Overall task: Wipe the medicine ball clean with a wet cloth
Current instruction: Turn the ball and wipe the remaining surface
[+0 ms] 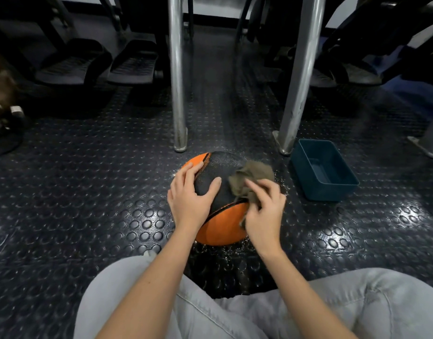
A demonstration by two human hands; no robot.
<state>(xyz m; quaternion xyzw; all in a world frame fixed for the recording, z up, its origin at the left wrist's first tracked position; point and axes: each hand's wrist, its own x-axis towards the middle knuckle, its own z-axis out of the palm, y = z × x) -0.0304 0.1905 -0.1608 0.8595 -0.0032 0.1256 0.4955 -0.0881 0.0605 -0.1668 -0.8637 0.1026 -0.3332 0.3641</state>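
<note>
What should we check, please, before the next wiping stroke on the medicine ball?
1. Ball steadied: left hand rests on the medicine ball: ok.
2. Cloth held: right hand grips the cloth against the black panel: ok.
3. Cloth wet enough: cannot tell.
4. Container: tub stands upright, right of the ball: ok.
5. Dry footing: droplets glisten on the floor around the ball: not ok.

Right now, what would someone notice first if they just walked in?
The round orange-and-black medicine ball in the middle of the dark studded rubber floor jumps out first. The left hand rests on its left side while the right hand grips a crumpled brown cloth against its right side. A teal plastic tub sits just to the right.
</note>
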